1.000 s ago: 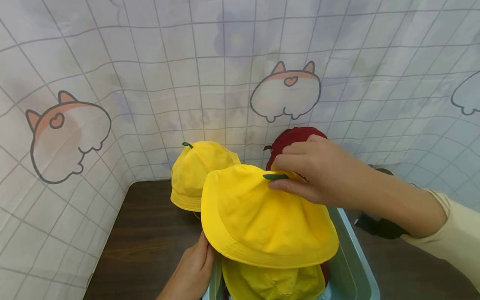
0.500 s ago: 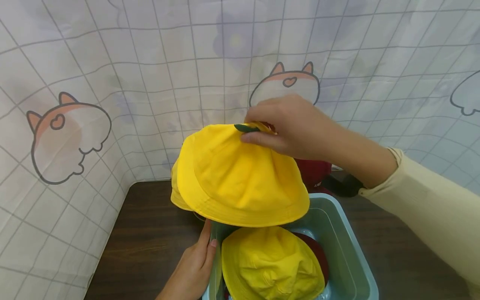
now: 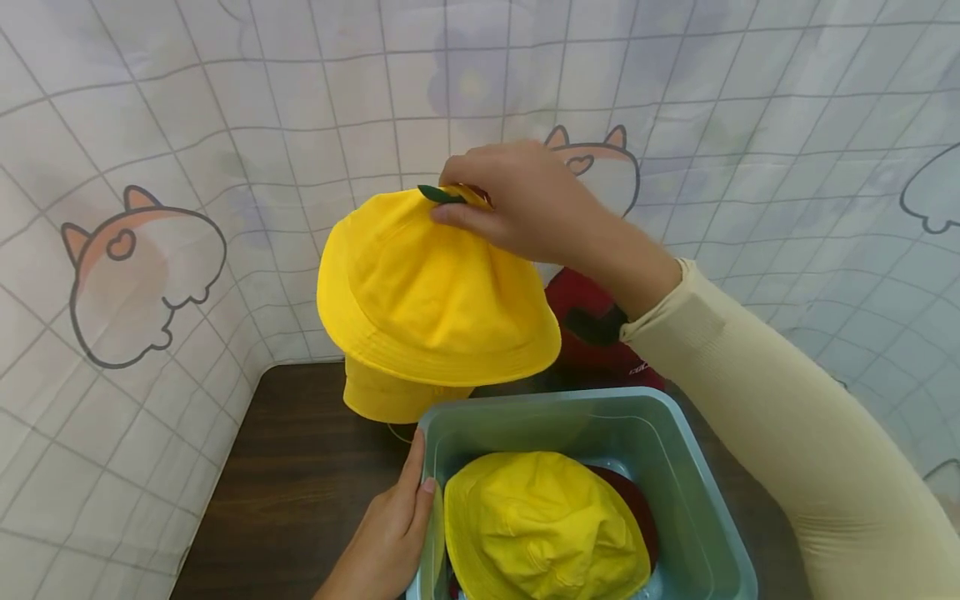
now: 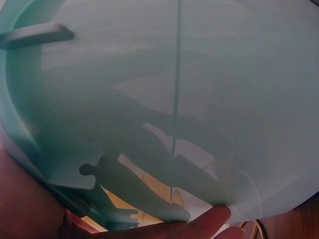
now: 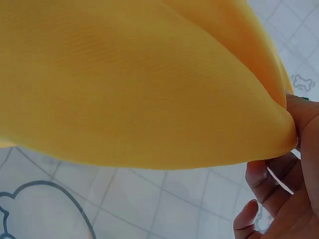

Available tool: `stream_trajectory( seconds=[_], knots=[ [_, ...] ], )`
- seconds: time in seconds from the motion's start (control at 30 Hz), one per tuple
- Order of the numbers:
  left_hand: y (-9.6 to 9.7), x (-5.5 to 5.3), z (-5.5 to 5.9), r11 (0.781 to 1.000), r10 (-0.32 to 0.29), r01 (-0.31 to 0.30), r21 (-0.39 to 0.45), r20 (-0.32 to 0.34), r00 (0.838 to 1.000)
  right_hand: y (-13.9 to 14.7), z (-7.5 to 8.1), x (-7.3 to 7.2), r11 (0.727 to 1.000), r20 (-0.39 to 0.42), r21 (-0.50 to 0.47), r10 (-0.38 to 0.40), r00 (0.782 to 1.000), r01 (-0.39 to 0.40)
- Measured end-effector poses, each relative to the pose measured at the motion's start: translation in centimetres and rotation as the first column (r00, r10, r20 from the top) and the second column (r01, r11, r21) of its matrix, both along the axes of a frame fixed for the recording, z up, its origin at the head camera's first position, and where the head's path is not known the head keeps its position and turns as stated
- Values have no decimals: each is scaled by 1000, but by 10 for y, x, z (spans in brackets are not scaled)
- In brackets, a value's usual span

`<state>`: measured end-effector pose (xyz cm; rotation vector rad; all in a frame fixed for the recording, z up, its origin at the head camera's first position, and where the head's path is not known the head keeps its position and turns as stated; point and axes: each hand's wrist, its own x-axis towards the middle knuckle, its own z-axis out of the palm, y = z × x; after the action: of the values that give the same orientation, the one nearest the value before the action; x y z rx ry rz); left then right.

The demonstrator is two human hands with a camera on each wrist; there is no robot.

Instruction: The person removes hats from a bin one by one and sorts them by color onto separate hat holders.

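Note:
My right hand (image 3: 525,196) pinches a yellow bucket hat (image 3: 442,292) by its crown, beside a green leaf-shaped tab (image 3: 437,195). In the right wrist view the hat's cloth (image 5: 144,99) fills most of the picture, with a fold running up to the hand (image 5: 294,184). The lifted hat hangs in front of another yellow hat (image 3: 397,396), which is mostly hidden. My left hand (image 3: 390,517) holds the left side of a blue-green plastic bin (image 3: 701,475), thumb at the rim and fingers along the outer wall. Inside the bin lies a yellow hat (image 3: 555,525) over a dark red item (image 3: 636,504).
Behind the bin stands a dark red cap (image 3: 592,350) with white lettering, partly covered by the right arm. A dark wooden table (image 3: 277,467) bears everything. White grid-patterned cloth (image 3: 360,108) with corgi drawings walls in the back and sides.
My right hand has raised the yellow bucket hat up and leftward, from over the bin to before the other yellow hat. The left hand stays at the bin's side.

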<state>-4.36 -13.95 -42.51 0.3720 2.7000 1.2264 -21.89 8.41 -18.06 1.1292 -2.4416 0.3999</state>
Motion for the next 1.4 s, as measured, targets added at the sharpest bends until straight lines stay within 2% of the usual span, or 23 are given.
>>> stream_trajectory(
  seconds=[0.1,0.27,0.57,0.77,1.07,1.27,1.4],
  knots=[
    [0,0,-1,1000,3,-3,-9,5,1000,-9,-5,-12,1000,-20,-12,-10,1000,9],
    [0,0,-2,1000,3,-2,-19,14,1000,-29,-16,-26,1000,-105,1,-31,994,31],
    [-2,0,-3,1000,4,-4,-18,3,1000,-68,-56,-36,995,-235,49,-76,969,90],
    [-3,0,-4,1000,4,-4,-9,10,1000,-86,-70,-41,990,-280,54,-108,954,128],
    [-4,-1,-4,1000,-2,2,2,17,1000,-99,-88,-47,979,-251,108,-143,957,175],
    [-4,-1,-3,1000,-7,7,5,39,999,-101,-100,-53,966,-161,146,-188,969,212],
    [-3,-2,-3,1000,-6,6,9,29,1000,-99,-110,-56,967,-109,142,-196,975,210]
  ],
)
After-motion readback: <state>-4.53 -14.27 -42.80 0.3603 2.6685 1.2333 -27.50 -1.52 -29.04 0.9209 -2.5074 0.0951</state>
